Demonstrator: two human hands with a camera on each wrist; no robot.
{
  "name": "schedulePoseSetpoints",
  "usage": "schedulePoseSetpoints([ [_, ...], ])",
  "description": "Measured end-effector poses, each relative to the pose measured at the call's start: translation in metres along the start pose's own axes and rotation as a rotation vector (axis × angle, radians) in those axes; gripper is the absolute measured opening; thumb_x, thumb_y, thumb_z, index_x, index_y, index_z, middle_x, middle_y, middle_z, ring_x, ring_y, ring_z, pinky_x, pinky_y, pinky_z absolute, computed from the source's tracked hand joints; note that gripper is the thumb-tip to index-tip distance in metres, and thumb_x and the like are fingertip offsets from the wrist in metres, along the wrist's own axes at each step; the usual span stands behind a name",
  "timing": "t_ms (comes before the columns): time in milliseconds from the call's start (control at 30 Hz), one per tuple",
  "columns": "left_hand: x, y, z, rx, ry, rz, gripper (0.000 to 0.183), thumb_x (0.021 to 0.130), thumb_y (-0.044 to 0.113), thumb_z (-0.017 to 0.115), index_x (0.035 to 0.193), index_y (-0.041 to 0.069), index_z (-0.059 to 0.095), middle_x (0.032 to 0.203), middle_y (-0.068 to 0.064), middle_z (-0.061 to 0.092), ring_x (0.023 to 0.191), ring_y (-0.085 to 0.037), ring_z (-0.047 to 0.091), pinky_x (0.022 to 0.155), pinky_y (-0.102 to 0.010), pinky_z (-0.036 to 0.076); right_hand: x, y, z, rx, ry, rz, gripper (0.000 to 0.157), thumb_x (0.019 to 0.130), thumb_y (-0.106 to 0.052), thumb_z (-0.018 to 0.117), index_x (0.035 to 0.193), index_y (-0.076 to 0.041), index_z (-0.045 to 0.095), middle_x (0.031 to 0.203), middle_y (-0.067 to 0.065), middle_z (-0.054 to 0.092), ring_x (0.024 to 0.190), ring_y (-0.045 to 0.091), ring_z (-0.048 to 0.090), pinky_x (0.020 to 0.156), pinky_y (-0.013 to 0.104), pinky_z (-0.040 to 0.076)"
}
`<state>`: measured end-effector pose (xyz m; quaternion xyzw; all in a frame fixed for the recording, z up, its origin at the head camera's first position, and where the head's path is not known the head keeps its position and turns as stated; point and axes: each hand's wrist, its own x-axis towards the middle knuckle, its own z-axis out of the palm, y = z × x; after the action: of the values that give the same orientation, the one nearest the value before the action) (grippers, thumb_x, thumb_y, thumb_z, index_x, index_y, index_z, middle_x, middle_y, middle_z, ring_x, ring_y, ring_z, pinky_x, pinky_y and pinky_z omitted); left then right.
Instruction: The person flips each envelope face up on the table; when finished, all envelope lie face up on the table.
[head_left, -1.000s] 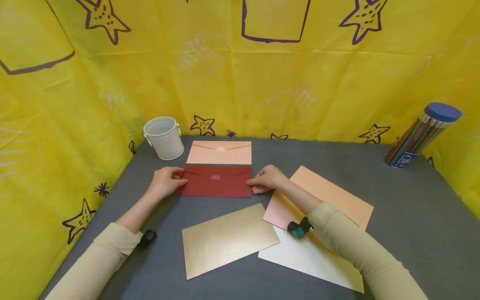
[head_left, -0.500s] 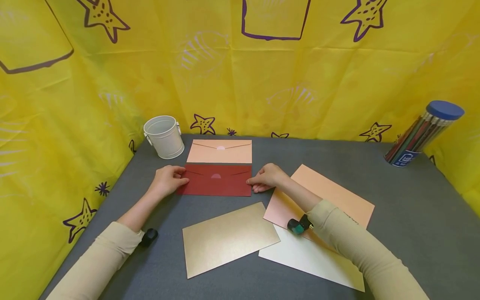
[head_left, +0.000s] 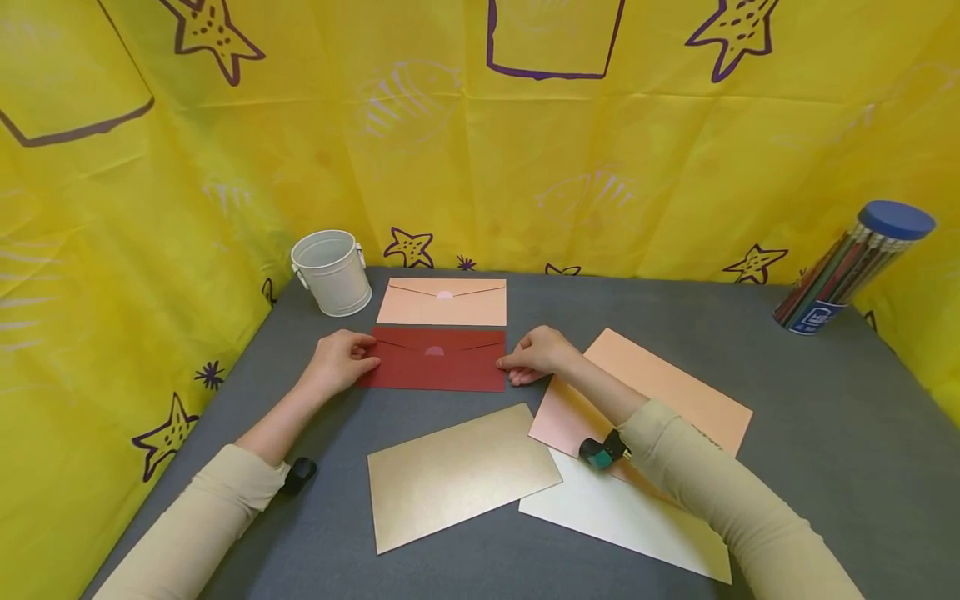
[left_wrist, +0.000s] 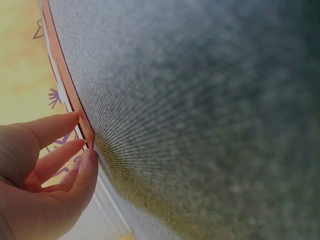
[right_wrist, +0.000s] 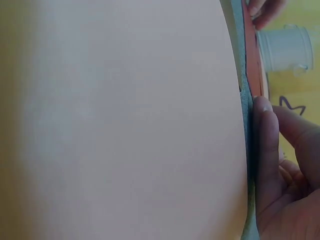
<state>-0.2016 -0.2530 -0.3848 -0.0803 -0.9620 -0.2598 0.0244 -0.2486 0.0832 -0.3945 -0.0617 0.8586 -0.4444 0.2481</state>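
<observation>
Worktop (head_left: 832,417) under left hand (head_left: 339,360) and right hand (head_left: 538,354). Peach envelope (head_left: 678,387) near right hand, on its right side. Gold envelope (head_left: 461,477) nearer the person than both hands. Red envelope (head_left: 438,368) between hands, left hand pinching its left edge, right hand pinching its right. Pink envelope (head_left: 442,311) just beyond red one, past both hands. Bucket (head_left: 335,282) beyond left hand.

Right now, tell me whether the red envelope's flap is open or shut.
Shut. The red envelope shows its flap lying flat, slanted edges running toward a pale half-round patch.
</observation>
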Motion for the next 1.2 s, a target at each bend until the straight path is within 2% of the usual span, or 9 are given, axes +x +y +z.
schedulePoseSetpoints([
  [233, -0.010, 0.007, 0.002, 0.085, 0.008, 0.087, 0.029, 0.086, 0.004, 0.069, 0.112, -0.008, 0.067, 0.107, -0.026, 0.062, 0.097, -0.040, 0.060, 0.086, -0.053, 0.049, -0.007, 0.001, 0.001, 0.032, -0.008, -0.054, 0.024, 0.085, -0.026, 0.077, 0.077, -0.003, 0.072, 0.064, 0.006, 0.068, 0.054, 0.011, 0.067, 0.054, 0.020, 0.053],
  [433, -0.026, 0.018, 0.006, 0.097, 0.021, 0.149, 0.028, 0.087, 0.012, 0.070, 0.113, 0.001, 0.069, 0.108, -0.017, 0.065, 0.100, -0.035, 0.061, 0.087, -0.053, 0.050, -0.015, 0.005, 0.002, 0.051, -0.016, -0.152, 0.020, 0.089, -0.020, 0.072, 0.086, -0.001, 0.070, 0.073, 0.008, 0.070, 0.064, 0.016, 0.069, 0.062, 0.027, 0.057],
  [533, -0.037, 0.026, 0.008, 0.058, 0.026, 0.211, 0.028, 0.088, 0.015, 0.071, 0.113, 0.003, 0.070, 0.107, -0.012, 0.066, 0.097, -0.029, 0.063, 0.085, -0.049, 0.052, -0.023, 0.009, 0.003, -0.052, 0.001, -0.273, 0.016, 0.091, -0.020, 0.070, 0.090, -0.005, 0.070, 0.077, 0.003, 0.070, 0.069, 0.014, 0.067, 0.066, 0.026, 0.056],
  [700, -0.059, 0.042, 0.014, -0.012, 0.003, 0.317, 0.032, 0.088, 0.019, 0.073, 0.116, 0.005, 0.069, 0.109, -0.005, 0.067, 0.098, -0.022, 0.064, 0.084, -0.044, 0.053, -0.043, 0.015, 0.005, -0.254, 0.010, -0.527, 0.014, 0.092, -0.022, 0.069, 0.102, -0.012, 0.071, 0.091, -0.006, 0.069, 0.084, 0.010, 0.062, 0.076, 0.027, 0.052],
  [800, -0.072, 0.049, 0.017, -0.017, -0.051, 0.357, 0.039, 0.088, 0.025, 0.074, 0.122, 0.007, 0.066, 0.116, -0.002, 0.065, 0.106, -0.019, 0.063, 0.088, -0.042, 0.052, -0.056, 0.019, 0.007, -0.323, -0.030, -0.638, 0.024, 0.092, -0.023, 0.069, 0.112, -0.011, 0.069, 0.105, -0.005, 0.068, 0.096, 0.012, 0.062, 0.083, 0.030, 0.052],
  [900, -0.084, 0.054, 0.020, 0.008, -0.121, 0.370, 0.050, 0.088, 0.037, 0.072, 0.129, 0.010, 0.062, 0.123, 0.001, 0.062, 0.113, -0.016, 0.060, 0.091, -0.042, 0.051, -0.068, 0.024, 0.007, -0.428, -0.063, -0.689, 0.036, 0.092, -0.031, 0.069, 0.122, -0.011, 0.065, 0.119, -0.002, 0.064, 0.109, 0.014, 0.059, 0.090, 0.033, 0.050],
  [1067, -0.101, 0.061, 0.022, 0.062, -0.262, 0.350, 0.075, 0.084, 0.061, 0.066, 0.141, 0.014, 0.052, 0.139, 0.000, 0.052, 0.127, -0.017, 0.050, 0.096, -0.045, 0.048, -0.085, 0.030, 0.008, -0.561, -0.172, -0.667, 0.063, 0.089, -0.050, 0.067, 0.140, -0.015, 0.052, 0.144, -0.002, 0.048, 0.133, 0.015, 0.043, 0.107, 0.038, 0.037],
  [1200, -0.111, 0.063, 0.024, 0.106, -0.361, 0.374, 0.094, 0.078, 0.073, 0.061, 0.148, 0.014, 0.042, 0.150, -0.003, 0.041, 0.136, -0.021, 0.040, 0.101, -0.046, 0.044, -0.095, 0.035, 0.007, -0.631, -0.247, -0.684, 0.082, 0.085, -0.059, 0.066, 0.149, -0.015, 0.040, 0.154, 0.001, 0.035, 0.142, 0.019, 0.029, 0.113, 0.042, 0.029],
])
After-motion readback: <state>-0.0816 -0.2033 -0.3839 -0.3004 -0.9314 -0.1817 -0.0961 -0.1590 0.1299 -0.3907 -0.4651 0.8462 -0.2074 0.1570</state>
